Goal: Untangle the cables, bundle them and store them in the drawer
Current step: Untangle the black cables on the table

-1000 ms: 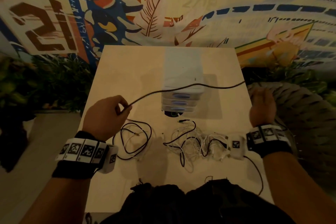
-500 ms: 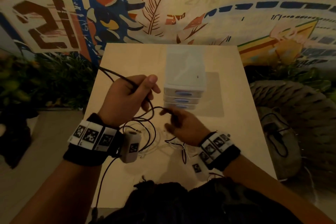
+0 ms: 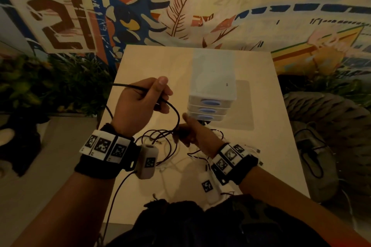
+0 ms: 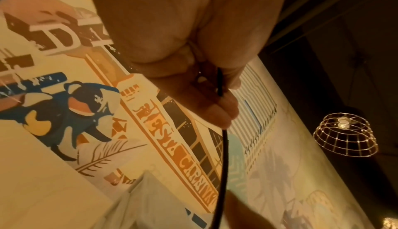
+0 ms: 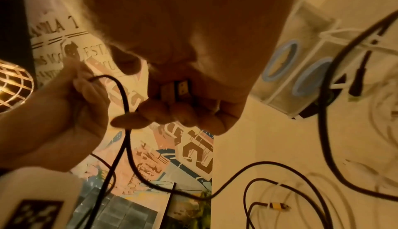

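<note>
The black cable (image 3: 175,110) is a thin, round, matte cord held in the air above the front half of the table (image 3: 267,106). One run passes through the left hand (image 3: 138,106) and leaves it leftward past the table edge; the other run arcs down and right to the right hand (image 3: 190,130). In the left wrist view the cord (image 4: 224,147) exits between the curled fingers (image 4: 217,111) and hangs straight down, so the left grip is narrow and closed around the cable. In the right wrist view the right hand (image 5: 193,88) holds a small rectangular black connector (image 5: 182,88) in its curled fingers, the metal end facing out, while the cable (image 5: 125,96) loops just beside the fingertips. Below both hands, further loops of black cord lie on the table, mixed with the white cables (image 3: 176,163), which form a loose, flat tangle; one lead there carries a yellow band (image 5: 276,206) near its plug. The drawer unit (image 3: 210,106) stands near the middle of the table just behind the right hand; it is translucent white, three drawers high, each front bearing an oval blue handle, all drawers closed. Both wrists wear black bands with square printed markers. A painted mural (image 3: 140,6) covers the wall behind the table.
</note>
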`<state>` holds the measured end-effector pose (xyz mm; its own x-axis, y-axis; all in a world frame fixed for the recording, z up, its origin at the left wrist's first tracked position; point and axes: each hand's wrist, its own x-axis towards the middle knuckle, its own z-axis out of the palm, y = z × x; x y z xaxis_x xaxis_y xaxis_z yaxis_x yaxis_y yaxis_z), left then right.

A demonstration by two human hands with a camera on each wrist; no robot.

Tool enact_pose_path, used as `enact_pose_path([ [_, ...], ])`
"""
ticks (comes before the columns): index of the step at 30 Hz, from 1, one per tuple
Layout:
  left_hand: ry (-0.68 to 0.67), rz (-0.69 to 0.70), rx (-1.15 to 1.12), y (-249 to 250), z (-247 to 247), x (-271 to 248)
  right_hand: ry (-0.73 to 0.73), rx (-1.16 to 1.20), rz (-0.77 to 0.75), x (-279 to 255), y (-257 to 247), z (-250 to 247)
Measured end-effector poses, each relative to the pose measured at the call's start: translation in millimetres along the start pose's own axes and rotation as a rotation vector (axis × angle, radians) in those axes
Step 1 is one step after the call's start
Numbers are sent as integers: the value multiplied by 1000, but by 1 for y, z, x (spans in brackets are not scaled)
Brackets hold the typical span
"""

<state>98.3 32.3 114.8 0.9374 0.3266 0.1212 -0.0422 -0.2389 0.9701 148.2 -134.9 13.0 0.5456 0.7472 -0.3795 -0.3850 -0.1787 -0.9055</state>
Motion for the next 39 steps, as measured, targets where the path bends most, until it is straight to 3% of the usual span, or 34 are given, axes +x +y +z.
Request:
enact_pose_path([
  [2, 56, -24, -11, -5, -5, 3, -2, 56, 14, -5, 0, 0],
  [6, 38, -85, -12, -13, -1, 2, -6, -121, -121, -11, -1, -2],
  [9, -27, -118, -8, -12, 13, -3, -30, 26, -169, -10, -8, 6],
  [15, -187, -130, -36, -12, 20, -9, 292, 459, -159, -7, -22, 3],
  [19, -267, -80, 308, -40, 7, -18, 424, 666, -285, -16, -40, -25],
  [23, -522, -46, 843, -90, 3, -29, 451, 670, -391, -25, -57, -46],
  [25, -544, -54, 981, -110, 8, -31, 478, 634, -394, -27, -61, -50],
  [28, -467, -111, 848, -111, 10, -25, 531, 476, -387, -31, -56, -53],
  [31, -303, -48, 615, -85, 5, -17, 532, 168, -351, -27, -36, -57],
  [35, -104, 15, 345, -48, 5, -2, 298, -110, -213, -18, -14, -51],
  [37, -119, 47, 311, -31, 13, 4, 153, -153, -158, -13, -12, -38],
  [39, -160, 48, 267, -24, 23, 5, 99, -172, -132, -8, -13, -22],
])
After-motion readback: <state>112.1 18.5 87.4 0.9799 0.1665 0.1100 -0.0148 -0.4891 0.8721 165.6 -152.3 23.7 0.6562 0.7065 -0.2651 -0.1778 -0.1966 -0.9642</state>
